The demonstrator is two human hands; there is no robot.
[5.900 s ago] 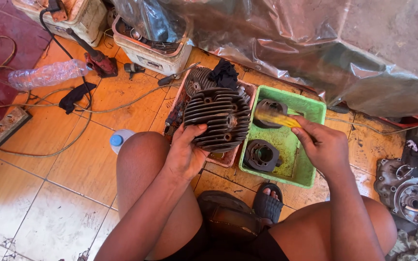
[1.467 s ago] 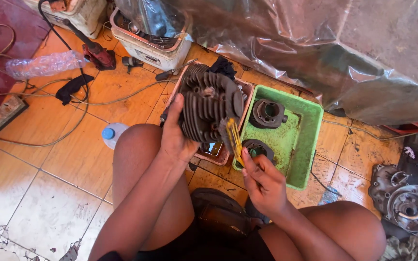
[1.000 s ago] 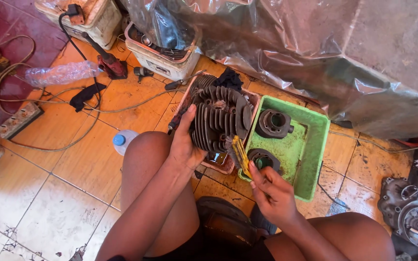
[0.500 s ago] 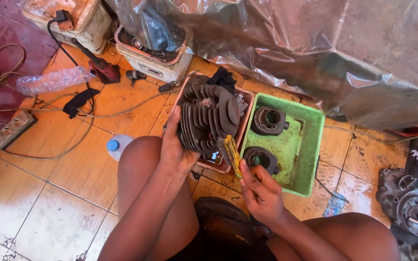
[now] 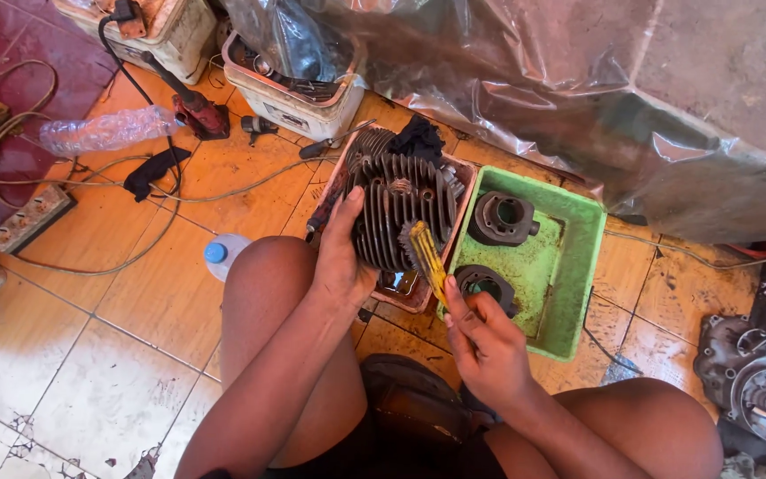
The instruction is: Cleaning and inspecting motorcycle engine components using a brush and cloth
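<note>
Left-hand grip (image 5: pixel 343 262): clasped on the near left side of a dark grey finned metal engine cylinder (image 5: pixel 398 211), thumb lying up along the fins. Right-hand grip (image 5: pixel 488 341): clenched around a yellow-handled brush (image 5: pixel 425 255), whose bristled end touches the near right side of the cylinder's fins.

Finned cylinder: held tilted over a shallow reddish-brown rectangular tray (image 5: pixel 454 232), which sits on the orange tiled floor (image 5: pixel 179 293) in front of the person's knees. A black rag (image 5: pixel 418 137) lies at the far end of this tray, and dark liquid shows in its near corner.

Green rectangular plastic tub (image 5: pixel 582 266): just right of the reddish tray, touching it. It contains two dark round metal engine parts with open bores, one at the far left (image 5: pixel 501 217) and one at the near left (image 5: pixel 484 284), close to the right hand; the rest of its soiled floor is bare.

Dirty white plastic box (image 5: pixel 290 93): far of the tray, filled with dark metal pieces partly covered by a translucent grey plastic sheet (image 5: pixel 578 98). A second white box (image 5: pixel 148 35) stands further left.

Also on the floor at left: a crushed clear plastic bottle (image 5: pixel 104 131), a blue-capped white container (image 5: pixel 222 255) just beside the left knee, and loose beige cables (image 5: pixel 64 213).
</note>
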